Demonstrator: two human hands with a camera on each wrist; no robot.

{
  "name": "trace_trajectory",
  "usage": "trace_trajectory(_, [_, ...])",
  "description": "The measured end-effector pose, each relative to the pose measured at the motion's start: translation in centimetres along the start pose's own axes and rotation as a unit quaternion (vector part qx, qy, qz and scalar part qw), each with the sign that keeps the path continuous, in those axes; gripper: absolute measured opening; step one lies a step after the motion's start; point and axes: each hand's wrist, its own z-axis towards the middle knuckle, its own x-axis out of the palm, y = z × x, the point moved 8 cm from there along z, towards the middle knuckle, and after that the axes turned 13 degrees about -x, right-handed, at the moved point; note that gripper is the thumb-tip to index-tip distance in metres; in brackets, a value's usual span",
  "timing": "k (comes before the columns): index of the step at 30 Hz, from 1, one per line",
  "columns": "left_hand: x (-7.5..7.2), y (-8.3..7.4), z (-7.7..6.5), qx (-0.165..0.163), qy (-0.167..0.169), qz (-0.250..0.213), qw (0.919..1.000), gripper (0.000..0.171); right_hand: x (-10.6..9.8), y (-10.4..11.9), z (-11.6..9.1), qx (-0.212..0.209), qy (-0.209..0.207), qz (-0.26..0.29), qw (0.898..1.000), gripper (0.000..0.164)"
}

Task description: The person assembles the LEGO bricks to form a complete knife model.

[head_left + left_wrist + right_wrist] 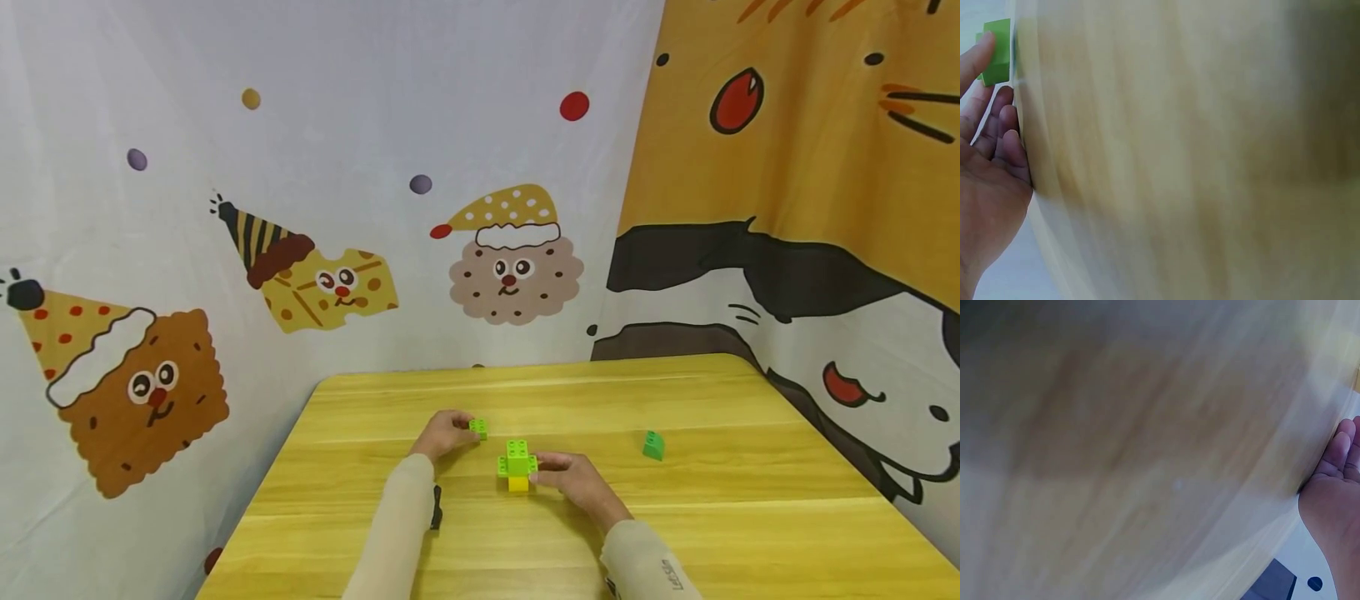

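My left hand (442, 435) pinches a small light green toy brick (478, 428) low over the table; in the left wrist view thumb and finger hold this green brick (1001, 53) by its sides. Nearer to me and to the right stands an upright brick build (517, 458), light green on top with studded bricks jutting out at both sides. Its base is a yellow brick (518, 483). At the build's right side my right hand (573, 479) grips the jutting brick between thumb and fingers. The right wrist view shows only part of that hand (1329, 506), without any brick.
A darker green sloped brick (653, 445) lies on the wooden table (720, 533), right of my right hand. Behind the table's far edge hangs a cloth (337, 108) printed with cartoon figures.
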Motion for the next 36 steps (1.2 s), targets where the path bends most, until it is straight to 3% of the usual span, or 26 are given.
trace_trajectory(8, [-0.3, 0.1, 0.0, -0.022, 0.003, -0.007, 0.9997, 0.037, 0.1, -0.3, 0.1, 0.0, 0.001, 0.0, 1.0, 0.052])
trace_trajectory(20, [-0.5, -1.4, -1.3, -0.003, 0.041, -0.029, 0.9987, 0.034, 0.0, 0.0, -0.1, -0.005, 0.0, 0.007, 1.0, 0.051])
trace_trajectory(36, [-1.3, -2.8, -2.5, 0.002, 0.039, -0.053, 0.9978, 0.038, 0.0, 0.1, -0.1, -0.004, 0.0, 0.001, 1.0, 0.051])
